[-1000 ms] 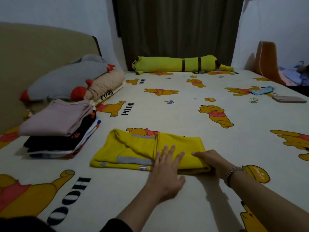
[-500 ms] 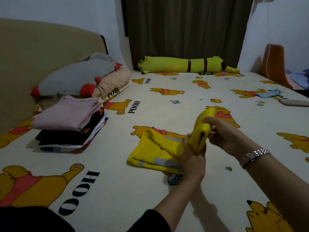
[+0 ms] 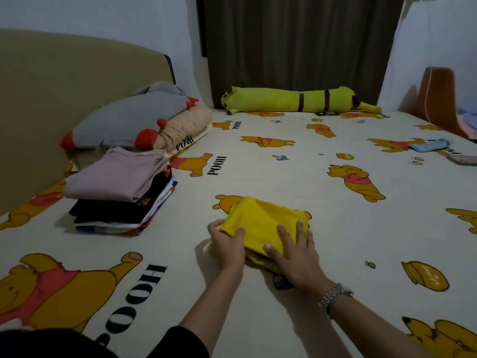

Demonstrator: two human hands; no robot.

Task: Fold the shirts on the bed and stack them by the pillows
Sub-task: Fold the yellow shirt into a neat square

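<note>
A yellow shirt [image 3: 265, 220] lies folded into a small square on the bed in front of me. My left hand [image 3: 227, 244] grips its left edge, thumb on top and fingers curled under the fabric. My right hand [image 3: 296, 249] lies flat on the shirt's near right part with fingers spread. To the left stands a stack of folded shirts [image 3: 121, 192], a pink one on top of black and white ones. It sits just in front of the pillows [image 3: 139, 120] by the headboard.
A long yellow-green plush bolster [image 3: 296, 99] lies along the far edge under the dark curtain. A phone [image 3: 463, 159] and a blue cloth [image 3: 429, 145] lie at the right edge. The bed sheet [image 3: 296, 174] has a bear print.
The right half of the yellow shirt was lifted and folded over to the left, making a smaller square. Both hands have come down onto it.
</note>
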